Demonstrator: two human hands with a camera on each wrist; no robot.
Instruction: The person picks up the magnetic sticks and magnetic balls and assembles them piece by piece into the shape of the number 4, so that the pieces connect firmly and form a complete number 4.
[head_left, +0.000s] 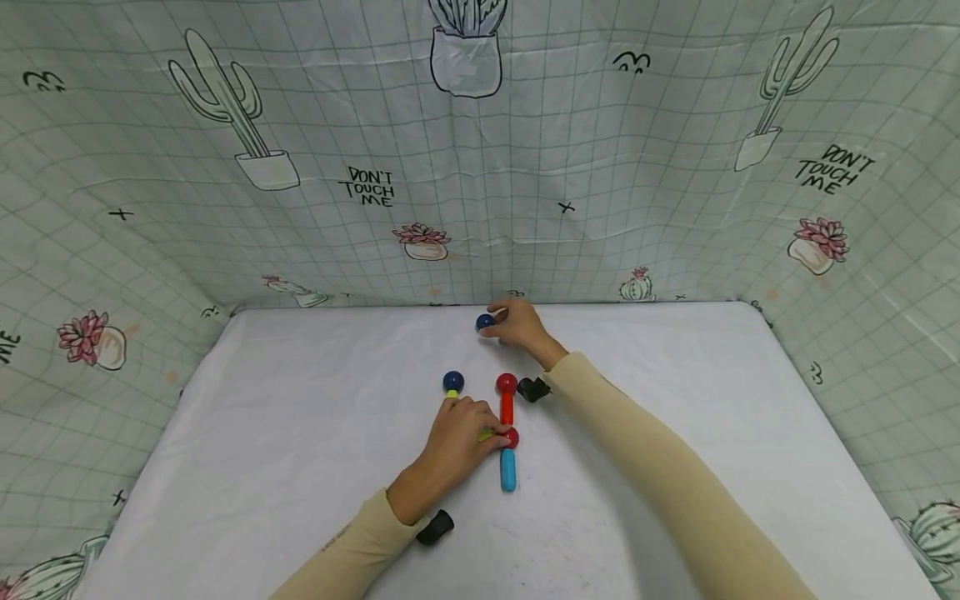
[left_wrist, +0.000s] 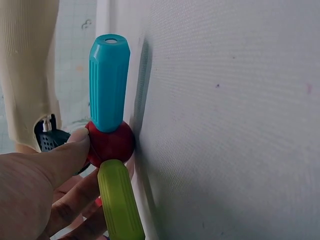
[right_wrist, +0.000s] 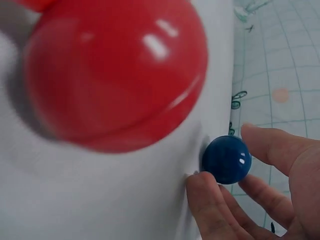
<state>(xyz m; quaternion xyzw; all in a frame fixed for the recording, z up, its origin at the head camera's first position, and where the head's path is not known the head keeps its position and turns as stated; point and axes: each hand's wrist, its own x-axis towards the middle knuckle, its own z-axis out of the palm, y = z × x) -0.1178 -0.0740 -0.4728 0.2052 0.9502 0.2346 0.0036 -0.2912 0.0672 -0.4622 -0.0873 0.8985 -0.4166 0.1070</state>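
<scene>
My left hand (head_left: 463, 437) pinches a red ball (head_left: 512, 437) between thumb and fingers. From this ball a light blue rod (left_wrist: 109, 82) extends toward the near side, and a yellow-green rod (left_wrist: 120, 200) goes left beneath the hand. A red rod (head_left: 507, 409) links it to a farther red ball (head_left: 507, 383), large in the right wrist view. Beyond the left hand lies a dark blue ball (head_left: 453, 381) with a yellow-green piece at its near side, partly covered. Near the table's far edge, my right hand (head_left: 521, 325) holds another dark blue ball (right_wrist: 227, 160) between thumb and fingers.
A white-covered table (head_left: 300, 400) lies under everything. Behind it and at both sides hangs a patterned cloth (head_left: 510, 167) with cactus drawings. Black wrist devices show at the left wrist (head_left: 435, 527) and the right wrist (head_left: 534, 389).
</scene>
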